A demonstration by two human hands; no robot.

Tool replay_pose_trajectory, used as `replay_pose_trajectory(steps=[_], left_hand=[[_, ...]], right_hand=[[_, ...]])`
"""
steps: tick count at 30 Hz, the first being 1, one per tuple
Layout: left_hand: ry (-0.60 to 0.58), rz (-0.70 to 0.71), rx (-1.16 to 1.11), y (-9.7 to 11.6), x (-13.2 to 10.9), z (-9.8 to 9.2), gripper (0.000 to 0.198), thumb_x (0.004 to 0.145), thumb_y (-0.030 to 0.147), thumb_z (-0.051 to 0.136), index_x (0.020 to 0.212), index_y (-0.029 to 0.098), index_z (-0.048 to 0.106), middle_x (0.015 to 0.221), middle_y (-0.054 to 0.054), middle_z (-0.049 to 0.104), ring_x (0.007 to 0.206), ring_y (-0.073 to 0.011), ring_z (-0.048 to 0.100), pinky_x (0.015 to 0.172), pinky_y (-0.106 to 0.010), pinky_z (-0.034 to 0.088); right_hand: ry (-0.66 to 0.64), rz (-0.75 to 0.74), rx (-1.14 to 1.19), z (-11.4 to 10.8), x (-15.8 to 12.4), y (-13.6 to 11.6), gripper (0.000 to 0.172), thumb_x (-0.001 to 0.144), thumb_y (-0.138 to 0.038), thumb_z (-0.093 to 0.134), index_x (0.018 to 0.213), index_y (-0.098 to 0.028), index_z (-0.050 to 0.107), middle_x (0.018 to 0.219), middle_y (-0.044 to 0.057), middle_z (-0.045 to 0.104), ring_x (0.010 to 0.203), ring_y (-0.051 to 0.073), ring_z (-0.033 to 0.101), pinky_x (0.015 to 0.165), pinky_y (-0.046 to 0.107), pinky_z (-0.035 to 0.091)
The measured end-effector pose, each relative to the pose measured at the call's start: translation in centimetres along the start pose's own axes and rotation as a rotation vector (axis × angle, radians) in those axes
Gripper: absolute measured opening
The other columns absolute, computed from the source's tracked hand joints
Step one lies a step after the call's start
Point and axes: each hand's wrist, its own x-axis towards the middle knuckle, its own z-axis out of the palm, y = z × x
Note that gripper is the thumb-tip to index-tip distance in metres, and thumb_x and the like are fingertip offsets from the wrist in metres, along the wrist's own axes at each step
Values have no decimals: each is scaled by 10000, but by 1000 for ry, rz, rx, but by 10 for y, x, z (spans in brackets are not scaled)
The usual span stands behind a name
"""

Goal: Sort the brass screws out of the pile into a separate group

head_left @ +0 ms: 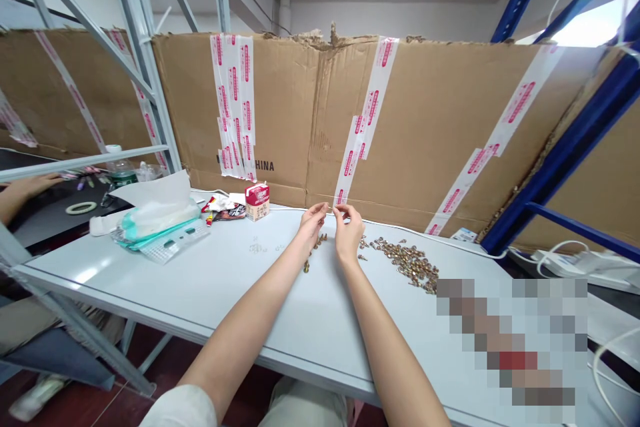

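My left hand (313, 223) and my right hand (349, 228) are raised close together over the white table (280, 313), fingertips almost meeting. Each is pinched closed; whatever sits between the fingers is too small to make out. Beneath and beside my left hand lie several small brass-coloured metal pieces (307, 267), partly hidden by it. A spread-out pile of similar brass-coloured pieces (413, 263) is right of my right hand, with a few strays between. To the left of my left forearm, tiny pale ring-like pieces (259, 247) lie scattered on the tabletop.
A cardboard wall (285, 100) with printed tape closes off the back. A red-and-white drink carton (257, 202), snack wrappers (225, 207) and a teal-edged tissue pack (157, 220) stand at left. Another person's arm (20, 193) shows far left. Pixelation covers the right side.
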Motion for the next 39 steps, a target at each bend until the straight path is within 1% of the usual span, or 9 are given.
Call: replay_pose_trajectory(steps=[3,6,9,12,16,24,31,36,39], left_hand=[[11,42,29,-1,0,0,377,485,384,767,756,170,615,748,2,596,658,-73,495,613,-198,322],[24,85,51,-1,-1,1,363,484,369,769,748,166,626,777,-19,620,729,-101,535,669,-212,354],[30,104,65,-2,-3,2,336,504,356,761,756,167,645,805,-37,641,765,-111,548,705,-218,371],[30,65,58,-2,-5,3,328,540,366,738,797,175,668,812,-41,653,741,-100,545,677,-210,369],[10,21,71,-3,-7,4,322,527,341,748,805,192,682,802,-33,661,743,-96,546,661,-207,362],[12,52,150,-1,-6,4,282,547,348,741,772,187,689,860,-47,663,769,-113,538,664,-220,357],[17,92,139,5,-10,7,312,555,379,737,782,169,694,837,-53,671,791,-135,553,690,-229,367],[14,108,131,6,-11,9,296,545,365,746,761,167,701,818,-55,677,816,-144,564,758,-247,377],[-9,127,117,2,-8,8,290,539,350,750,751,159,702,788,-56,678,772,-137,569,769,-260,387]], right_hand=[[-8,-28,-34,-1,-1,-2,226,810,-341,437,813,-176,591,832,72,626,782,184,511,763,299,373],[-1,-6,-11,-2,-2,-2,228,801,-353,451,798,-175,593,816,70,628,764,183,517,744,297,379],[12,98,73,-1,-2,-1,236,775,-380,480,778,-173,594,794,67,636,727,175,522,726,291,392],[37,228,161,2,0,1,246,735,-400,520,746,-165,592,767,68,639,696,169,523,718,291,402],[71,303,237,5,1,6,233,697,-383,551,715,-154,590,743,69,638,689,167,532,722,292,410],[45,288,276,7,1,7,256,696,-392,548,721,-143,600,741,75,641,695,168,544,710,292,423],[-39,257,450,11,4,17,312,675,-379,590,836,-117,639,836,94,659,760,173,568,696,295,427],[-40,296,513,15,5,22,265,654,-381,612,731,-127,603,737,60,631,703,154,544,696,287,411],[-49,289,451,15,4,22,251,711,-403,547,675,-155,529,651,11,559,622,123,489,636,256,383]])
